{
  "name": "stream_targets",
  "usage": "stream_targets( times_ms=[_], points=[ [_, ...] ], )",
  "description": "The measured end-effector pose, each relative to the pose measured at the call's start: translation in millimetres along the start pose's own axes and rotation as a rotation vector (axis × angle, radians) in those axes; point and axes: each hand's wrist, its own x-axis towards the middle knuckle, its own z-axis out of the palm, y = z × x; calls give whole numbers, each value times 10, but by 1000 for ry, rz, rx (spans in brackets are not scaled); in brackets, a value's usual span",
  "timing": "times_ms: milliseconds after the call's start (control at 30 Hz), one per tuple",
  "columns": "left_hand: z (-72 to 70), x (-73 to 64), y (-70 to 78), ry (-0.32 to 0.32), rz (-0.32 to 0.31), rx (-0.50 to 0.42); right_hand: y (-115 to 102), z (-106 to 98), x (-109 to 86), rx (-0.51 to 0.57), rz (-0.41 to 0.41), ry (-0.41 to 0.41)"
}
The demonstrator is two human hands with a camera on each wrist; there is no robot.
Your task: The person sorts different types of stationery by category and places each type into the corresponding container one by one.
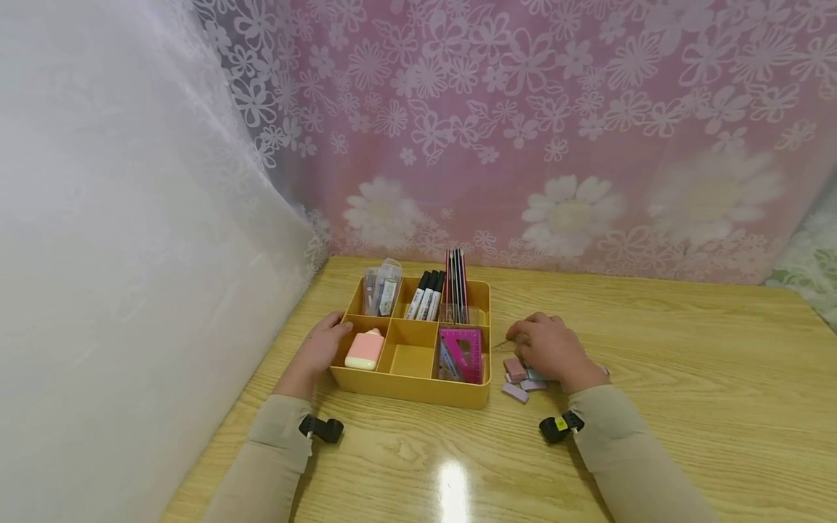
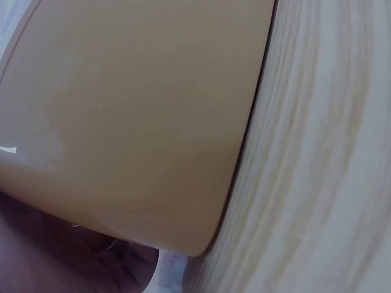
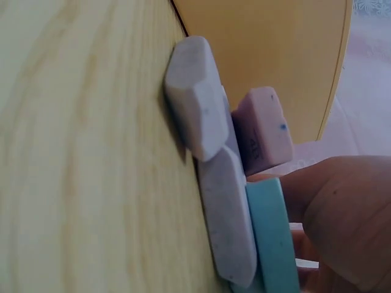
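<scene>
A yellow divided organizer [image 1: 412,392] stands on the table. My left hand [image 1: 319,345] grips its left wall, with the thumb at the rim; in the left wrist view the curled fingers [image 2: 116,262] show beyond the wall. My right hand [image 1: 549,349] is bent low beside the organizer's right wall, a thin dark sliver at its fingertips; I cannot tell whether it holds this. Several erasers lie piled under and in front of that hand: a pink eraser [image 3: 264,131], a teal eraser [image 3: 274,235] and pale lilac ones, including a lilac eraser [image 1: 515,393] nearest the front.
Compartments hold a pink-and-cream bottle [image 1: 365,350], clear plastic cases [image 1: 382,289], black-capped markers [image 1: 425,296], upright pencils [image 1: 456,285] and a magenta set square [image 1: 463,354]. The front middle compartment [image 1: 413,361] shows its bare floor. A white curtain [image 1: 131,254] hangs along the left.
</scene>
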Motion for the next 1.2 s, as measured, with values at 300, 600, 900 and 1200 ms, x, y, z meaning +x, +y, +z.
stream_targets(
  times_ms=[300, 600, 900, 1200],
  points=[
    [-9, -15, 13, -6, -8, -17, -9, -14, 5, -51, 62, 34],
    [-2, -18, 5, -10, -3, -33, 56, -132, 2, -40, 121, 5],
    [-2, -10, -5, 4, -13, -25, 142, -296, -47, 41, 131, 19],
    [-4, -10, -3, 2, -12, -20, 88, -559, -136, 125, 132, 139]
  ],
)
